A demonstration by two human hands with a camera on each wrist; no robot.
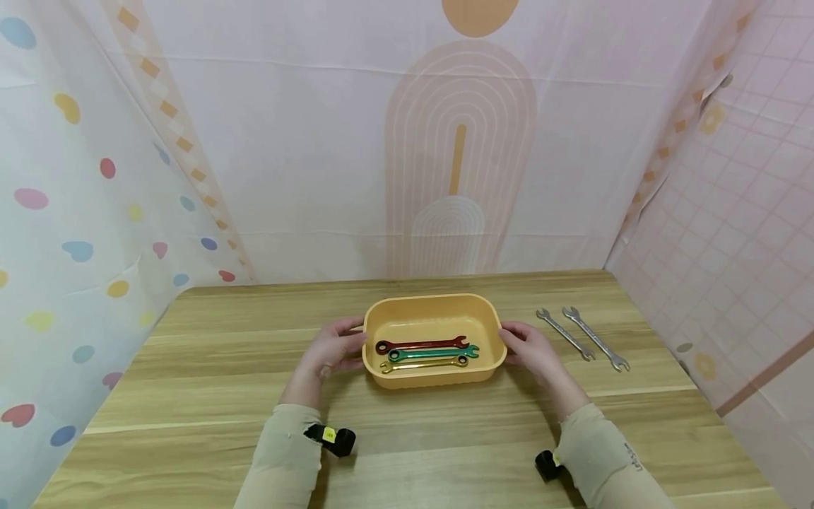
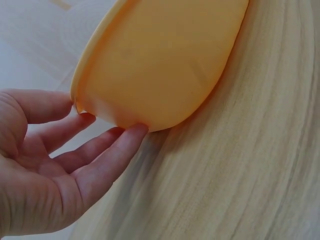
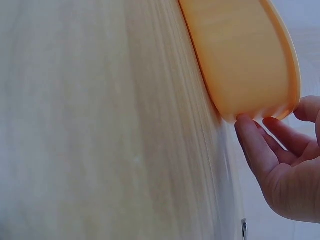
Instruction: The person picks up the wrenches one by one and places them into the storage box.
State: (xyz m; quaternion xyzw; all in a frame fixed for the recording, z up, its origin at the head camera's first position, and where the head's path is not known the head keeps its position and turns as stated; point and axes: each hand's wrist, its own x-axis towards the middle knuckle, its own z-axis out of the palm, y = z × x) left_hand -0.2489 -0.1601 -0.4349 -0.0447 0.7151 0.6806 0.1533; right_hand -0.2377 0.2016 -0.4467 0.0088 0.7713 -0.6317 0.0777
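Observation:
A yellow-orange rectangular plastic bin (image 1: 434,379) with rounded corners sits at the middle of the table. Inside lie three wrenches side by side: a red wrench (image 1: 422,345), a green wrench (image 1: 434,353) and a gold wrench (image 1: 425,365). My left hand (image 1: 327,348) grips the bin's left end, its thumb at the rim and fingertips against the outer wall, as the left wrist view shows. At the opposite end my right hand (image 1: 531,348) holds the bin likewise, thumb by the rim and fingers on the side wall in the right wrist view.
To the right of the bin, two silver open-end wrenches lie on the wood-grain table (image 1: 210,367): a shorter wrench (image 1: 566,335) and a longer wrench (image 1: 596,339). Patterned curtains (image 1: 305,162) hang along the table's back and both sides.

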